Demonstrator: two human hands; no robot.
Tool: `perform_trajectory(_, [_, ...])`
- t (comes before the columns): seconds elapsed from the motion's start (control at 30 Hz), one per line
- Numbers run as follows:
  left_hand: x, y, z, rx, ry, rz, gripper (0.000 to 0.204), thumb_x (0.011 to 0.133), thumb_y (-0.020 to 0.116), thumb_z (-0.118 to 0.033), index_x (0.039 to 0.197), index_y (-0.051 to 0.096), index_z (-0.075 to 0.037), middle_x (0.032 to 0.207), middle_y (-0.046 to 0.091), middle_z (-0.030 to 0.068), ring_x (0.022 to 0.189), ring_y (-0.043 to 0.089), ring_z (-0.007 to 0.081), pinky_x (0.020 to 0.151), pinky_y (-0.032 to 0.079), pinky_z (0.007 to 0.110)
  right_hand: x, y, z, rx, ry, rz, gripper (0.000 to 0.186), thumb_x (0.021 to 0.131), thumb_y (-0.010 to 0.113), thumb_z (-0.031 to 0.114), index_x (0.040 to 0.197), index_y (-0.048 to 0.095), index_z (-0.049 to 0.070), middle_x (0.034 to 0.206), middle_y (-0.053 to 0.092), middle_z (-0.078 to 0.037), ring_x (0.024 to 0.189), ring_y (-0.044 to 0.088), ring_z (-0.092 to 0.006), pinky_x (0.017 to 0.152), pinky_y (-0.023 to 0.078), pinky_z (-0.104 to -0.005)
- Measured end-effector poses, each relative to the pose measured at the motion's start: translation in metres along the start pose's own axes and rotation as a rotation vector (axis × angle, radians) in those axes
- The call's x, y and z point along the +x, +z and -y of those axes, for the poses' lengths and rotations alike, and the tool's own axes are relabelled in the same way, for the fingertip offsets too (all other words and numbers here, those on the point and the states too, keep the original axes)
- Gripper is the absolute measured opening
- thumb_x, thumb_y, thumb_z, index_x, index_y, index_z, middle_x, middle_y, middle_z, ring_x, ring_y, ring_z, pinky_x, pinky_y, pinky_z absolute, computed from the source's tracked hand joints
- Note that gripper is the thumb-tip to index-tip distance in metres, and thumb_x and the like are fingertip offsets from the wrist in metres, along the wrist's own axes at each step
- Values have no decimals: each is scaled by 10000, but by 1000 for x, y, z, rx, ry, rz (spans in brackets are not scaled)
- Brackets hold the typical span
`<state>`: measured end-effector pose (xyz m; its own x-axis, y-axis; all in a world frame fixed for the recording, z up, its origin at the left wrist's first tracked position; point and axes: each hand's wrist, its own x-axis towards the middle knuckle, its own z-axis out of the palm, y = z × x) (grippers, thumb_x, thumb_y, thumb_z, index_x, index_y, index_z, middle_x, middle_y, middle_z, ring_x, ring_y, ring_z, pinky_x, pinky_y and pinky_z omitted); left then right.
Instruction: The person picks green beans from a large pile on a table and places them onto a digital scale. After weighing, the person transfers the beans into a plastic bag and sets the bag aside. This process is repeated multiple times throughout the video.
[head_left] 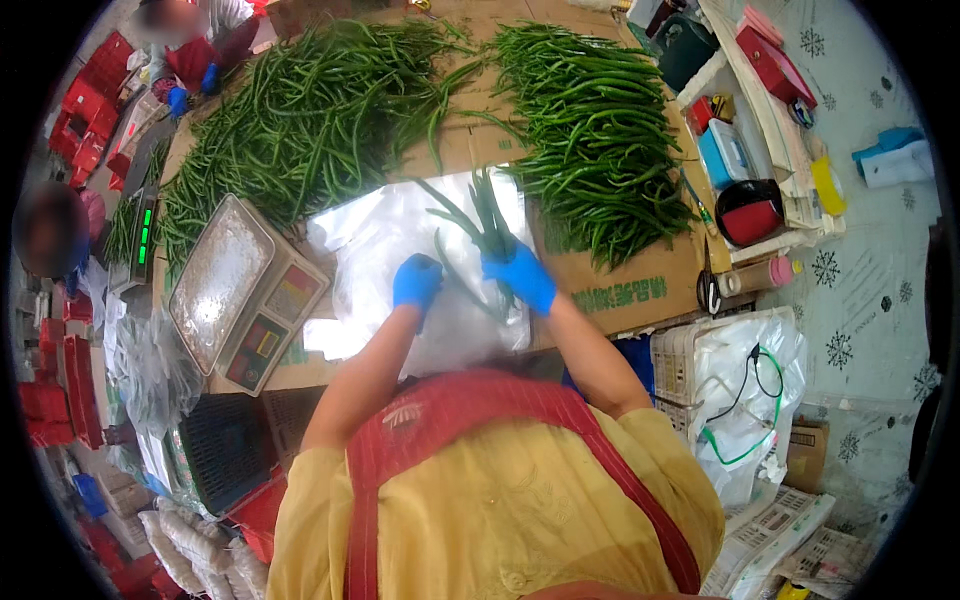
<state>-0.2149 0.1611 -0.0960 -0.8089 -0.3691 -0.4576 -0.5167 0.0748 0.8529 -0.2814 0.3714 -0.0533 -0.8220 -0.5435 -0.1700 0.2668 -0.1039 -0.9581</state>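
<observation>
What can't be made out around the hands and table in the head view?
Head view:
- Left hand: its curled fingers are turned away, so whether it grips anything is hidden.
- Green peppers in the right hand: the glove covers part of them; exact count unclear.
- Plastic sheeting: near edge hidden behind the person's apron.
- Scale: display too small to read.

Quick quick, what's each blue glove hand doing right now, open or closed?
Left hand: looks curled closed; can't tell if it grips anything.
Right hand: closed, holding a few long green peppers.
</observation>
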Motion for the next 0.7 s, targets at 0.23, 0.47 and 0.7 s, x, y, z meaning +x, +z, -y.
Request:
perform_trajectory(0.23, [3,10,-23,841,170,4,365,845,671,-323,996,652,8,790,677,151,660,665,195,617,533,319,13,0,-10,4,57,13,422,823,674,77,1230,576,27,1011,605,-33,891,584,-127,786,525,-287])
perform_trajectory(0.47, [-45,-5,-59,-135,308,23,260,873,663,-130,1095,604,-9,924,638,66,823,617,179,765,505,309,-12,-4,1,-49,-22,-11,525,804,704,38,1287,499,21,1086,614,-60,1005,585,-136,898,489,-293])
perform_trajectory(0.7, [-48,26,-44,-138,566,177,440,896,601,-36,1311,457,-32,1293,515,132,1154,550,221,977,462,341,-7,11,-19,-202,-148,12,628,790,724,43,1349,439,26,1246,564,-105,1162,523,-200,999,428,-338])
